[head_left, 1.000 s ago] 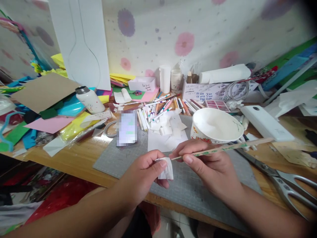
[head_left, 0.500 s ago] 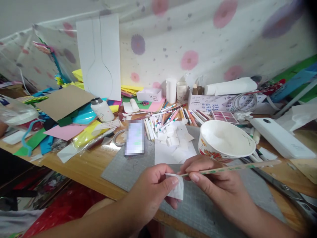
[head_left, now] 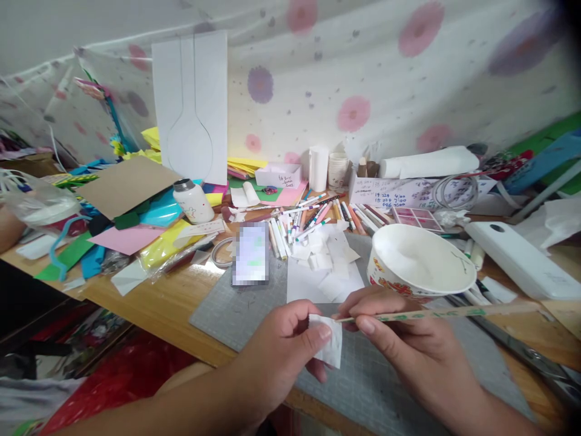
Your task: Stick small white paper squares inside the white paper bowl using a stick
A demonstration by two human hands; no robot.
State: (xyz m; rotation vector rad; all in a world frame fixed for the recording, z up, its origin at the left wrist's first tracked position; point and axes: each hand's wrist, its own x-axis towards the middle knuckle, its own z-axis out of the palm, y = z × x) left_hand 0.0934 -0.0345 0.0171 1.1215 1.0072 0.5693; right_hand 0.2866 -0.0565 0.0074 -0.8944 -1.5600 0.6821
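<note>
Paper piece (head_left: 334, 348): lower ctr of frame. Prob. v. light, soft, easily torn; pinch nr edge, min. force. L hand (head_left: 288, 342): thumb & fingers closed on paper piece. Long axis unclear. Stick (head_left: 431, 314): lower ctr to lower R of frame; likely light, fairly stiff; hold nr narrow end. R hand (head_left: 411, 345): pinched shut there. Axis approx. level, narrow end pointing L, toward paper piece.

Blue handwriting on the long box (head_left: 408, 194) reads in part "4:00", "7:00" and apparently "2:00", one below another, with "14" and "15" starting the first two lines. The small box (head_left: 276, 177) bears dark handwriting, the bowl (head_left: 385, 275) red lettering, the stick (head_left: 463, 311) green marks, all illegible.
</note>
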